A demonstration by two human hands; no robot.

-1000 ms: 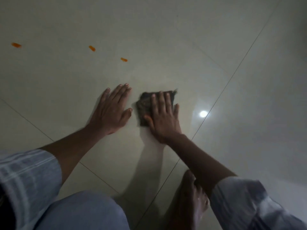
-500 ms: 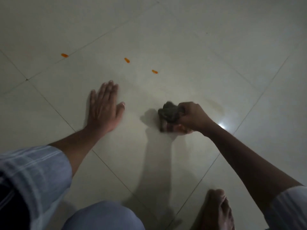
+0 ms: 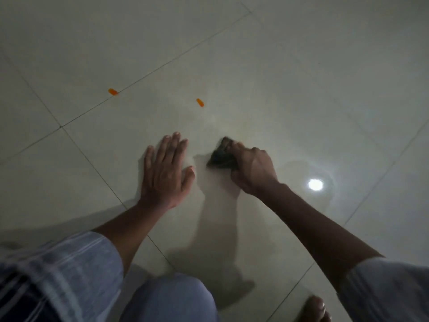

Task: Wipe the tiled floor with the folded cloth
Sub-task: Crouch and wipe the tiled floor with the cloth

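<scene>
Right hand (image 3: pixel 251 169) fingers clamped on bunched cloth (image 3: pixel 220 156), center frame, touching floor (image 3: pixel 301 77); 1 s ago it lay flat under the palm. Left hand (image 3: pixel 166 169) stays flat, fingers apart. 2 orange bits (image 3: pixel 200 102) unwiped; likely next.

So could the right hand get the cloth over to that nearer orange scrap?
Probably yes. The right hand grips the cloth, and only bare floor lies between it and the nearer orange scrap. The left hand rests flat, off to the side.
</scene>
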